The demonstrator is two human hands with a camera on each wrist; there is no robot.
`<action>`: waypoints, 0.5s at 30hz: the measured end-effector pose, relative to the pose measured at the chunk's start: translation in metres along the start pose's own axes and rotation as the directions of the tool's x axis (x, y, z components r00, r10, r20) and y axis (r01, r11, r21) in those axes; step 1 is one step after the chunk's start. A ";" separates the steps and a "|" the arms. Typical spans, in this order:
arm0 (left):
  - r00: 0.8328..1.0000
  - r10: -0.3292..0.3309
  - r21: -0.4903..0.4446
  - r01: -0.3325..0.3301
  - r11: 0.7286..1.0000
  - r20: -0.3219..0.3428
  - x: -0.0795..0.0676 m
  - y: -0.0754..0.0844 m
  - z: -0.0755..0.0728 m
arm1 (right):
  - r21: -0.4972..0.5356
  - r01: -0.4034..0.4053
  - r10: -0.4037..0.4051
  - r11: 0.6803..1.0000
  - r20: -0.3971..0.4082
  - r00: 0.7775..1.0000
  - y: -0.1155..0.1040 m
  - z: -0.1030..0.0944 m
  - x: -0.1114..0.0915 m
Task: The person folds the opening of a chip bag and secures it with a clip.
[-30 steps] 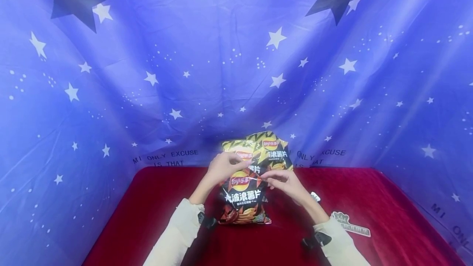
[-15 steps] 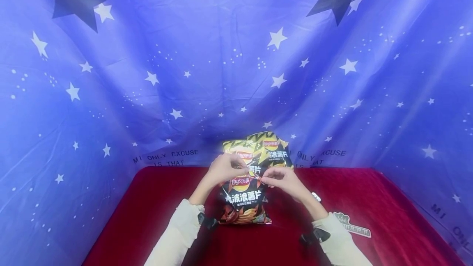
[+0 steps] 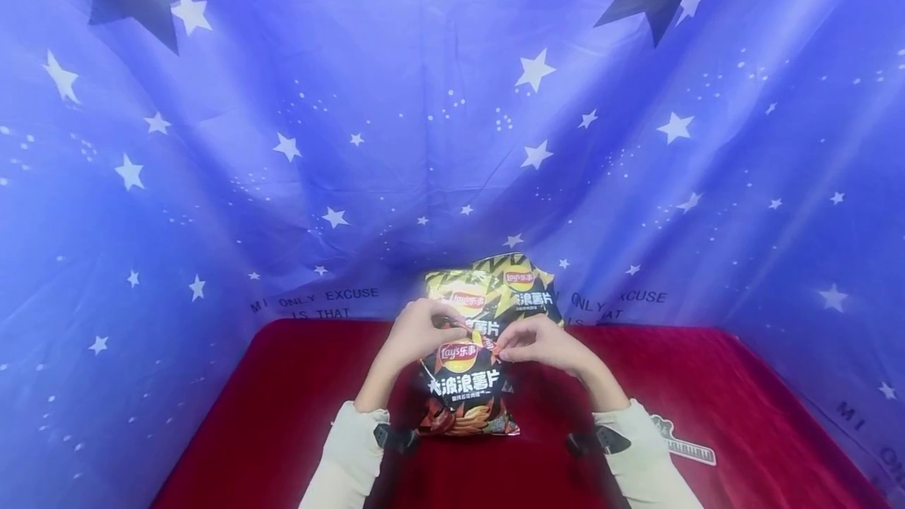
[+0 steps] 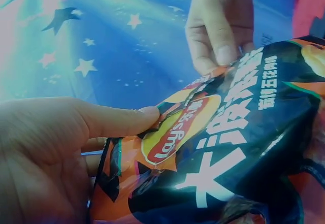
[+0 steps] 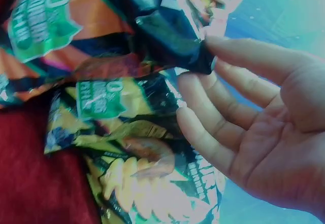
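Note:
A black-and-orange potato chip bag [image 3: 467,391] stands upright in front of me on the red cloth. At the left end of its top edge, my left hand [image 3: 423,330] pinches the film between thumb and fingers, as the left wrist view also shows on the bag [image 4: 213,148]. My right hand [image 3: 540,346] pinches the right end of that edge with thumb and forefinger. Its other fingers extend behind the bag in the right wrist view. Orange film shows between the two hands. The bag's top looks pressed together; whether it is torn, I cannot tell.
Behind stand two yellow-and-black chip bags, one at left [image 3: 452,283] and one at right [image 3: 530,281]. A flat piece with piano-key markings [image 3: 689,452] lies right of my right sleeve. A star-printed blue curtain [image 3: 424,100] hangs beyond the red cloth [image 3: 304,383].
Both hands have shifted slightly downward, still at the bag's top edge. More orange film shows between them. The small white object by my right forearm is now hidden. The head view has moved slightly.

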State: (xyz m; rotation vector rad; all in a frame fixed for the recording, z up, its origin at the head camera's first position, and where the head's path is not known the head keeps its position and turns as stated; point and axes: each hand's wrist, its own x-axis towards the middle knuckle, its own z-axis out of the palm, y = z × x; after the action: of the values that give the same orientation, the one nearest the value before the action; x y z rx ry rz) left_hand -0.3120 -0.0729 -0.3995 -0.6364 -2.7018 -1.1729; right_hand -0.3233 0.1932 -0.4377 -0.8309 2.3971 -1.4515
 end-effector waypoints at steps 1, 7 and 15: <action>1.000 -0.007 -0.001 0.007 1.000 -0.008 0.000 -0.001 0.000 | 0.000 0.006 -0.006 1.000 0.004 1.000 -0.001 0.000 0.001; 0.999 -0.029 -0.045 0.027 0.999 -0.028 0.000 -0.008 -0.001 | -0.023 0.022 -0.023 0.999 -0.027 0.999 -0.003 0.002 0.002; 0.994 -0.031 -0.139 0.016 0.990 -0.106 -0.002 -0.014 0.002 | -0.051 0.034 -0.039 0.998 -0.092 0.995 -0.002 0.003 0.001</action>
State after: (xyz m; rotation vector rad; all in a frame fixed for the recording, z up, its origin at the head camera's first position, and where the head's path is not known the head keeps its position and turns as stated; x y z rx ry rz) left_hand -0.3159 -0.0811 -0.4112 -0.5432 -2.5626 -1.3683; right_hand -0.3220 0.1892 -0.4374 -0.8404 2.5081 -1.4813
